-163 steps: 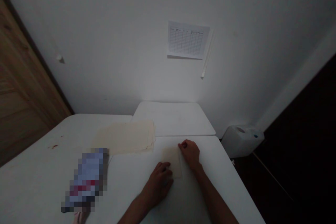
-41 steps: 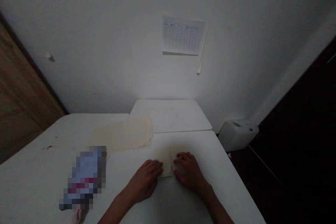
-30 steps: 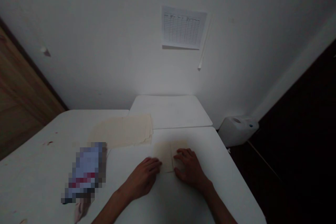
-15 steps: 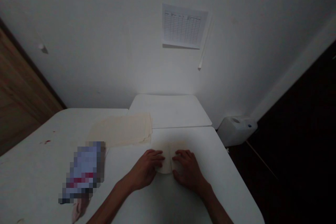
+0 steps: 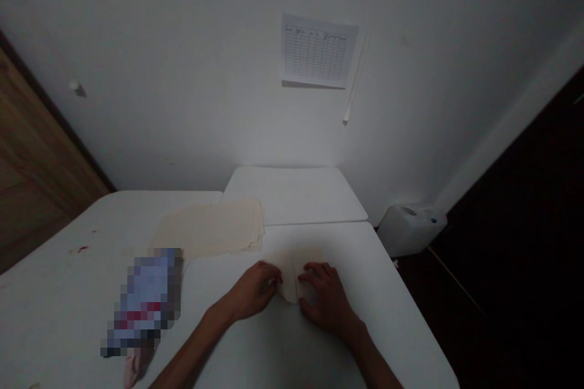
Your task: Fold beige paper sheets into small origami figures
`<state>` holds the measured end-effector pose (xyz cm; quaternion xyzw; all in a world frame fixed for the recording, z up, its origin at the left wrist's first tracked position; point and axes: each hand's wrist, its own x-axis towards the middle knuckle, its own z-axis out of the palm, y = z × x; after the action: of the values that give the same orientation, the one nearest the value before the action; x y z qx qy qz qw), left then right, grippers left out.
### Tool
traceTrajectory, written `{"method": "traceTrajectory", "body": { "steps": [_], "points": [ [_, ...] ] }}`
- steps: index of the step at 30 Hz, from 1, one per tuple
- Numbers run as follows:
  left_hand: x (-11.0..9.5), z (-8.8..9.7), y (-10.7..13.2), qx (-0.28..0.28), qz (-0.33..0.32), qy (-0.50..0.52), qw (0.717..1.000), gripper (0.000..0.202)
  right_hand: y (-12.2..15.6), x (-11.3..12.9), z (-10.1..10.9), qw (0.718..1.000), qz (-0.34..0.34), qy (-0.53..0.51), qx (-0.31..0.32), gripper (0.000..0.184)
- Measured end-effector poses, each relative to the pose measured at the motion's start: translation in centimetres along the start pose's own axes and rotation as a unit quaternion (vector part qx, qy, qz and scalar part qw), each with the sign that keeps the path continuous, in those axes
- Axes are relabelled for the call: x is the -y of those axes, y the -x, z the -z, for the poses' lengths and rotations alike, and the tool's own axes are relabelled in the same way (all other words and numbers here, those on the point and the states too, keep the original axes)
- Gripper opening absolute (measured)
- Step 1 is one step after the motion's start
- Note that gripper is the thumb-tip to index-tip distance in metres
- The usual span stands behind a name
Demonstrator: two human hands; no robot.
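Observation:
A small cream cloth [image 5: 292, 264], folded, lies on the white table [image 5: 255, 340] in front of me. My left hand [image 5: 253, 293] pinches its left edge and lifts that flap up off the table. My right hand [image 5: 325, 299] lies flat with fingers spread, pressing the cloth's right half down. A stack of larger cream cloths [image 5: 210, 228] rests further back to the left.
A blurred-out object [image 5: 143, 301] lies on the table's left part, with a pinkish item [image 5: 132, 371] below it. A second white table [image 5: 294, 194] stands against the wall. A white container [image 5: 410, 228] sits on the floor at right. A printed sheet [image 5: 318, 50] hangs on the wall.
My left hand has closed on the cloth's left edge and raised it, where it was resting flat beside the cloth a second ago. My right hand has stayed pressing the cloth.

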<state>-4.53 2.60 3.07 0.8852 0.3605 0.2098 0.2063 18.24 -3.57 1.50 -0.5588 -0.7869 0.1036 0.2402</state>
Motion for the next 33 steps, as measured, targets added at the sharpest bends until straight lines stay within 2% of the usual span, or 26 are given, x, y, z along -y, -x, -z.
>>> {"method": "traceTrajectory", "body": {
  "steps": [5, 14, 20, 33],
  "points": [
    [0.8, -0.7, -1.3, 0.004, 0.026, -0.003, 1.0, 0.022, -0.1, -0.1, -0.1, 1.0, 0.002, -0.002, 0.001, 0.045],
    [0.6, -1.5, -3.1, 0.004, 0.004, -0.034, 0.999, 0.022, -0.1, 0.0, 0.0, 1.0, -0.003, -0.013, 0.003, 0.044],
    [0.6, -1.8, -3.2, -0.003, -0.015, -0.02, 1.0, 0.022, 0.1, 0.2, -0.2, 1.0, -0.004, 0.0, 0.001, 0.045],
    [1.0, -2.1, -3.1, -0.016, -0.005, -0.001, 1.0, 0.022, 0.1, 0.2, -0.3, 1.0, -0.018, -0.017, -0.005, 0.042]
  ]
}}
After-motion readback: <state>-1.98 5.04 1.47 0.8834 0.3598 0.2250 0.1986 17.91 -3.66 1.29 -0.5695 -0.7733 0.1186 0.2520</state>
